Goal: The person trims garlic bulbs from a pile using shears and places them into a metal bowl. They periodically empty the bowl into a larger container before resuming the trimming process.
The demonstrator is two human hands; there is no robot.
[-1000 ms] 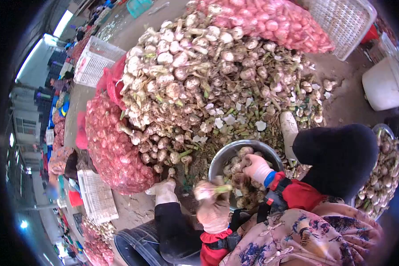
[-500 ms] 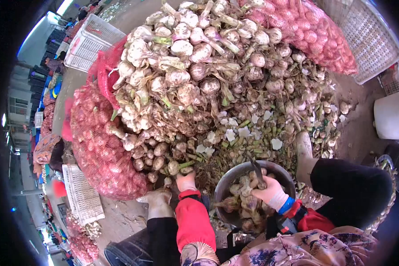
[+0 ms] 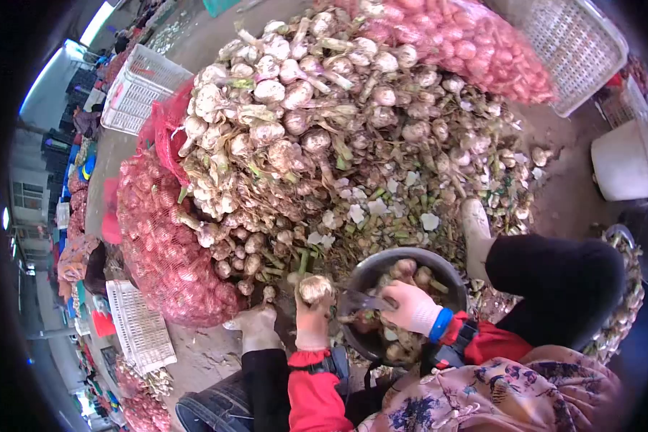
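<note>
In the head view, my left hand point(image 3: 312, 322) is closed around a garlic bulb point(image 3: 317, 289), its green stem pointing up and away. My right hand point(image 3: 412, 307) grips a knife point(image 3: 366, 299) whose dark, broad blade points left toward that bulb. A small gap seems to lie between blade and bulb. Beneath the right hand stands a metal bowl point(image 3: 459, 282) with several garlic bulbs in it. Beyond both hands rises a large heap of garlic point(image 3: 288, 137), stems and roots still on many bulbs. Cut stem pieces and white scraps point(image 3: 376, 207) lie in front of the bowl.
A red mesh sack of garlic point(image 3: 169, 245) leans at the left, another mesh sack point(image 3: 468, 47) behind. White crates point(image 3: 140, 324) stand at the left and far right. A white bucket point(image 3: 626, 162) is at the right. My legs flank the bowl.
My left hand has come up from the edge of the heap with a garlic bulb. The knife has swung from pointing up and away to pointing left, toward the bulb.
</note>
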